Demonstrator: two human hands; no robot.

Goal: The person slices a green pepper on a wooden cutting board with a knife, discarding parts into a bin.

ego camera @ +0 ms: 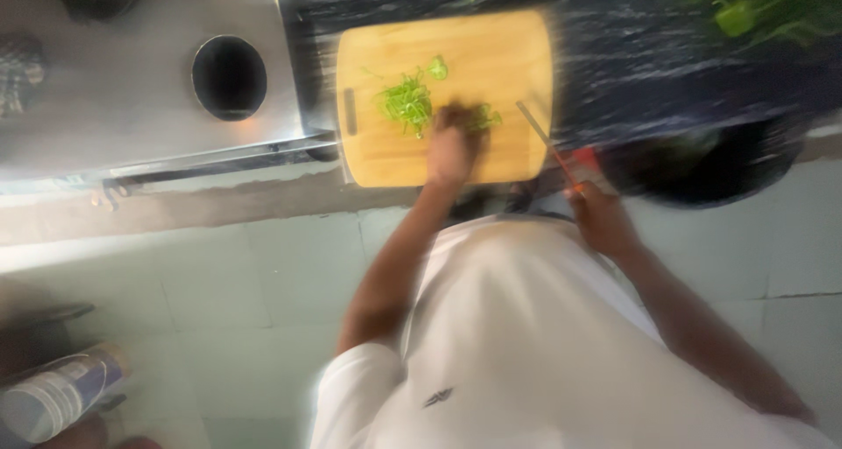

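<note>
Head view, steeply down over countertop [667, 54]

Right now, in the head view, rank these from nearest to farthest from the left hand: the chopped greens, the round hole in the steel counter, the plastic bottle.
1. Chopped greens, on the cutting board beside the left hand.
2. Round hole, farther left in the steel counter.
3. Plastic bottle, lower left corner.

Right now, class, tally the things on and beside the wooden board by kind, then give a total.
Wooden cutting board: 1
Knife: 1
Piles of shredded green vegetable: 1
Dark bowl: 1
Hands: 2, left hand and right hand
Total: 6
</note>
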